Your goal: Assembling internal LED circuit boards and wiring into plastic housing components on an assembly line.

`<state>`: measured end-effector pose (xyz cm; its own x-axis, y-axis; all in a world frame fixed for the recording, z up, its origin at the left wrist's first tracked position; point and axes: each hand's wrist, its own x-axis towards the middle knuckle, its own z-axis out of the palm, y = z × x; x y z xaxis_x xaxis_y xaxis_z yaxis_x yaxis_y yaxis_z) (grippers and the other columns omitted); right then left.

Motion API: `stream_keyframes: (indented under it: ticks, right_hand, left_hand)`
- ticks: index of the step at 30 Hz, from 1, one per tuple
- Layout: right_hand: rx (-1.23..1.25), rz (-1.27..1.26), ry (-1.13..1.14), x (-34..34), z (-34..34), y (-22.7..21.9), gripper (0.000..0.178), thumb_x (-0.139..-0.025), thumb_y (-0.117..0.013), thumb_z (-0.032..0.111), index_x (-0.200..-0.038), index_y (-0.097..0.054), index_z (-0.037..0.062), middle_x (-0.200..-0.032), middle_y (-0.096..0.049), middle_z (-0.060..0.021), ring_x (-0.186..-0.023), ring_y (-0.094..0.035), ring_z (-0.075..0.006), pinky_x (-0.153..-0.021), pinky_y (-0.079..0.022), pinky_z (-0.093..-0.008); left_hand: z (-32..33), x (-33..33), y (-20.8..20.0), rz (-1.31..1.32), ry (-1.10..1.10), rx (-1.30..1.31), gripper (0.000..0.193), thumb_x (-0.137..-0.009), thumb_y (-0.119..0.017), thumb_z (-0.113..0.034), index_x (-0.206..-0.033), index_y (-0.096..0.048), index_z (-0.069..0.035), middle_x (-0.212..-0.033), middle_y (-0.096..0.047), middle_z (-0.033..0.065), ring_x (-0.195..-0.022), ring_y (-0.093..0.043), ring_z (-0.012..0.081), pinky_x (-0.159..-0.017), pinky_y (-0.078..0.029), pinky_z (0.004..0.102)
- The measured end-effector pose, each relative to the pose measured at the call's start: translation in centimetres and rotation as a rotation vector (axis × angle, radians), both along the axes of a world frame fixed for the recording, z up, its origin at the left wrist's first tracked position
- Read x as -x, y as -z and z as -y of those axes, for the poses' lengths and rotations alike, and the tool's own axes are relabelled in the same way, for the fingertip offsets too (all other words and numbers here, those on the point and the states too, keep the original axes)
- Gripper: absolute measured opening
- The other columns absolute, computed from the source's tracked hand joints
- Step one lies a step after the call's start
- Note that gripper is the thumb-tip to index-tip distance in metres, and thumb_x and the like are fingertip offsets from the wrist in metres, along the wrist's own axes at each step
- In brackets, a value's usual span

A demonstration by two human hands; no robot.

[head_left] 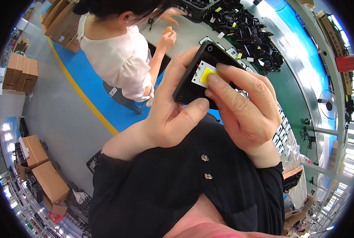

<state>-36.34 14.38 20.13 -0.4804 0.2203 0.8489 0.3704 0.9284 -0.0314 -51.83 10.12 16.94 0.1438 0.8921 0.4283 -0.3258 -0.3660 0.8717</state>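
My left hand (171, 109) grips a black rectangular plastic housing (188, 88) by its edge, thumb along the near side and fingers behind it. Inside the housing sits a small white LED board (200, 72) with a yellow square in its middle. Thumb and fingers of my right hand (248, 103) come together at the right edge of this board, pinching or pressing it; the fingertips cover part of the yellow square. The right end of the housing is hidden behind my right fingers.
A co-worker (113, 51) in a white top sits at the bench on the left, hands over it. A heap of black parts with wires (250, 33) lies on the bench. Rows of white-and-black pieces (281, 135) line the right. Cardboard boxes (50, 180) stand on the floor.
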Motion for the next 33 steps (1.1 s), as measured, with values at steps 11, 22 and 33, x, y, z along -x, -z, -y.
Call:
stream_keyframes:
  ticks: [11,22,33]
  right_hand:
    - [-0.013,0.017,-0.034,-0.1,0.3,-0.1,0.038,-0.048,-0.061,0.009,-0.084,-0.066,-0.0022,-0.087,-0.061,-0.0132,-0.068,-0.059,-0.0224,-0.057,-0.050,-0.0279]
    - [-0.027,-0.032,-0.032,-0.3,0.1,0.2,0.040,-0.047,-0.061,0.010,-0.085,-0.068,-0.0018,-0.086,-0.062,-0.0136,-0.065,-0.059,-0.0213,-0.055,-0.049,-0.0273]
    - [0.148,0.074,0.021,-1.0,0.5,-0.1,0.036,-0.056,-0.073,0.001,-0.092,-0.069,0.0029,-0.091,-0.064,-0.0119,-0.073,-0.060,-0.0226,-0.063,-0.049,-0.0286]
  left_hand:
    - [0.6,0.1,-0.3,-0.242,-0.147,-0.017,0.061,-0.075,-0.051,-0.007,-0.129,-0.029,0.009,-0.123,-0.041,0.0165,-0.113,-0.042,0.0261,-0.102,-0.024,0.0388]
    - [1.0,0.0,-0.6,-0.289,-0.136,0.059,0.061,-0.078,-0.052,-0.016,-0.128,-0.029,0.010,-0.123,-0.041,0.0209,-0.123,-0.027,0.0413,-0.104,-0.011,0.0528]
    - [0.9,-0.6,0.0,-0.161,-0.104,0.052,0.062,-0.078,-0.051,-0.009,-0.132,-0.026,0.009,-0.119,-0.040,0.0161,-0.108,-0.041,0.0223,-0.098,-0.028,0.0340]
